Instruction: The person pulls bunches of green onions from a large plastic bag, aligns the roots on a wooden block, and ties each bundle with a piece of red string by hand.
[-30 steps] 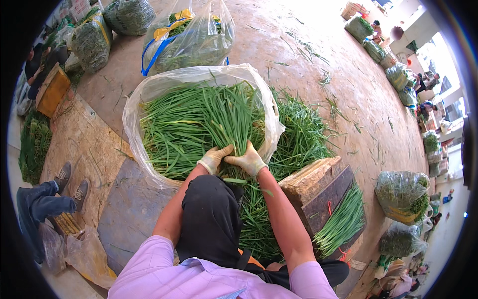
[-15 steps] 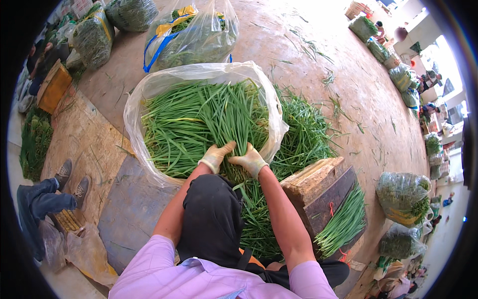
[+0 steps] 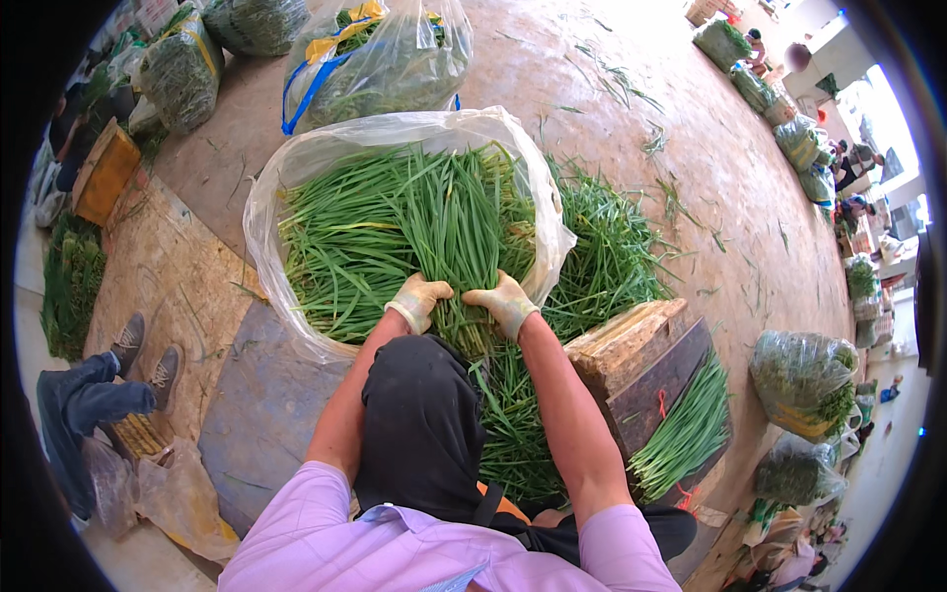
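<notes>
Both my hands wear pale, stained work gloves. My left hand (image 3: 419, 302) curls round the left side of a thick bunch of long green chives (image 3: 456, 232), near its stem ends. From the right side my right hand (image 3: 505, 304) grips the same bunch, thumb toward the left hand. The bunch lies with its leaves pointing away from me, on top of more chives (image 3: 335, 232) that fill a large clear plastic bag (image 3: 271, 212). The bag's mouth is folded open round them. My fingertips are partly hidden among the stems.
Loose chives (image 3: 607, 247) heap right of the bag. A dark board (image 3: 646, 395) by a wooden block (image 3: 626, 340) carries a sorted bunch (image 3: 686, 424). Another filled bag (image 3: 380, 74) stands beyond. At left are a person's legs (image 3: 89, 395); wrapped bales (image 3: 804, 380) stand at right.
My hands have drawn slightly apart and a little farther from me, still on the bunch. The whole view has shifted slightly.
</notes>
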A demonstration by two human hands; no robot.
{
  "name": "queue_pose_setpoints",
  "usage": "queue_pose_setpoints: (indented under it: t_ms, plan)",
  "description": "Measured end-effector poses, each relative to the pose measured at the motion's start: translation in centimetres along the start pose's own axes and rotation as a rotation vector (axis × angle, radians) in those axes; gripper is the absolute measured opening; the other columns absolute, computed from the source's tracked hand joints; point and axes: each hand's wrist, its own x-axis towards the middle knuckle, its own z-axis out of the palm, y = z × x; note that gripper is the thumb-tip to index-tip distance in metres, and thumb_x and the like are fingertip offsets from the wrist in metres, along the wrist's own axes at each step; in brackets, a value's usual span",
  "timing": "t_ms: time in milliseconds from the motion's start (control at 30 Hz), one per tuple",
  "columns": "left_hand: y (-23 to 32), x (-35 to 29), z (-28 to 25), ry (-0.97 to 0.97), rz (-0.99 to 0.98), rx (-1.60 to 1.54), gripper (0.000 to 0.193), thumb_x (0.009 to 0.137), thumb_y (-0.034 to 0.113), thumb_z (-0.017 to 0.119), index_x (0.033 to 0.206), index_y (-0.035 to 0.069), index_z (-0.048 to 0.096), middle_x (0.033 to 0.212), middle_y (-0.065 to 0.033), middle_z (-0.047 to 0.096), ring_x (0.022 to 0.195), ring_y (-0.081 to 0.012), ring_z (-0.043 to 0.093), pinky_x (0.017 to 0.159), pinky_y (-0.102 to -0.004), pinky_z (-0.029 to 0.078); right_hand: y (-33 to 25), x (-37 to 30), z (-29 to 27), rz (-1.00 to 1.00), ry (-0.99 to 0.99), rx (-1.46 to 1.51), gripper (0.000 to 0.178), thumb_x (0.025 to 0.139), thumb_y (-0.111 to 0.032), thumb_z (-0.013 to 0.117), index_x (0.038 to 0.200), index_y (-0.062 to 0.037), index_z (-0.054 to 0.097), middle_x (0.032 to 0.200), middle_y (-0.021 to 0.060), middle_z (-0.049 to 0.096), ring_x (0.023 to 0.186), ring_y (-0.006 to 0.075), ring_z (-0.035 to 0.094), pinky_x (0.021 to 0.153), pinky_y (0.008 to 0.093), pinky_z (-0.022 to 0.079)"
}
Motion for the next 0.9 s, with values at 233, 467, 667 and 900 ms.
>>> queue_pose_setpoints:
  t_ms: [233, 467, 667, 900]
  plan:
    - [0.1, 0.8, -1.6, 0.151, 0.026, -0.042, 0.056, 0.075, -0.003, 0.078, 0.122, -0.009, 0.047, 0.101, -0.0176, 0.066, 0.086, -0.0293, 0.068, 0.078, -0.0449, 0.057, -1.2, -0.7, 0.6, -0.030, 0.085, 0.152, 0.062, 0.076, -0.007, 0.081, 0.129, 0.0027, 0.051, 0.113, 0.0131, 0.067, 0.093, 0.0234, 0.068, 0.085, 0.0356, 0.057]
    - [0.6, 0.8, -0.2, -0.078, 0.167, -0.037, 0.051, 0.071, -0.004, 0.082, 0.117, -0.006, 0.061, 0.107, -0.0135, 0.070, 0.091, -0.0246, 0.069, 0.085, -0.0394, 0.056, 1.3, -0.2, 1.0, -0.180, -0.002, -0.071, 0.079, 0.071, -0.021, 0.089, 0.131, 0.0079, 0.045, 0.118, 0.0183, 0.065, 0.103, 0.0242, 0.066, 0.091, 0.0345, 0.053]
    - [1.7, 0.5, -1.8, 0.118, 0.177, 0.392, 0.053, 0.067, 0.001, 0.083, 0.115, -0.006, 0.061, 0.103, -0.0150, 0.070, 0.088, -0.0250, 0.068, 0.083, -0.0356, 0.055, -1.4, -0.6, 0.4, -0.126, 0.029, 0.071, 0.064, 0.071, -0.002, 0.081, 0.126, 0.0079, 0.050, 0.109, 0.0169, 0.068, 0.090, 0.0236, 0.069, 0.079, 0.0350, 0.057]
    - [1.8, 1.4, -9.8, 0.332, 0.394, 0.428, 0.058, 0.069, -0.005, 0.072, 0.123, 0.000, 0.054, 0.094, -0.0111, 0.070, 0.080, -0.0229, 0.067, 0.075, -0.0336, 0.055, -2.9, -1.9, -1.9, -0.028, 0.164, -0.109, 0.047, 0.077, -0.001, 0.071, 0.121, 0.0009, 0.054, 0.098, 0.0103, 0.066, 0.080, 0.0199, 0.065, 0.071, 0.0330, 0.055]
